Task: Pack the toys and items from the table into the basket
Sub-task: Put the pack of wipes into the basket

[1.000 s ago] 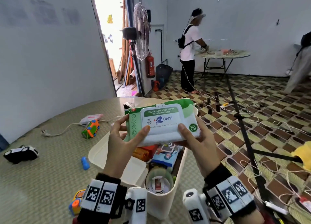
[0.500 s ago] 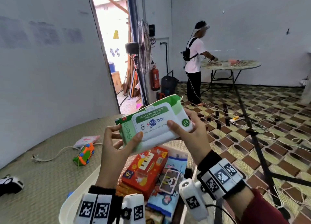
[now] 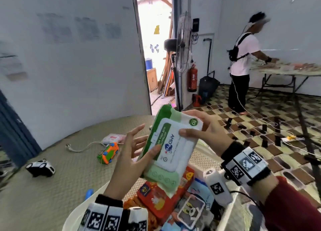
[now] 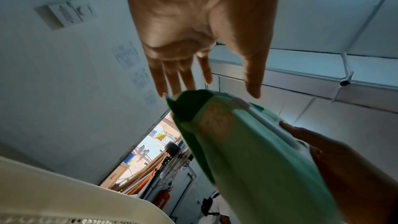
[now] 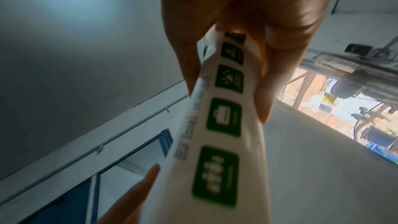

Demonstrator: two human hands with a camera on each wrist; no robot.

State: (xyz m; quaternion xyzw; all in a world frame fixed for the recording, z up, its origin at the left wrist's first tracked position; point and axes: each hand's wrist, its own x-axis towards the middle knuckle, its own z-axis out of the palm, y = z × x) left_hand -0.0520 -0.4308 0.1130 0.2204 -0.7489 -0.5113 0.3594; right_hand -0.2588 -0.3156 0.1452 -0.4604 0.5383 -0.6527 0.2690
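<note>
Here, green-and-white wipes pack (image 3: 171, 148), soft, tilted, right hand (image 3: 206, 131) gripping.

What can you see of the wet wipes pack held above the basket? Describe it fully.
The wet wipes pack is a soft green-and-white plastic pouch with a white flap lid and an "80" badge. It is tilted, nearly on end, above the basket's contents. The right hand grips its upper end; the left hand is spread open, thumb on its face.

The right hand (image 3: 208, 131) grips a green-and-white wipes pack (image 3: 172, 149), tilted on end above the basket (image 3: 73, 218). The left hand (image 3: 128, 157) is spread, thumb seemingly touching the pack. On the table (image 3: 52, 187) lie two toy cars.
</note>
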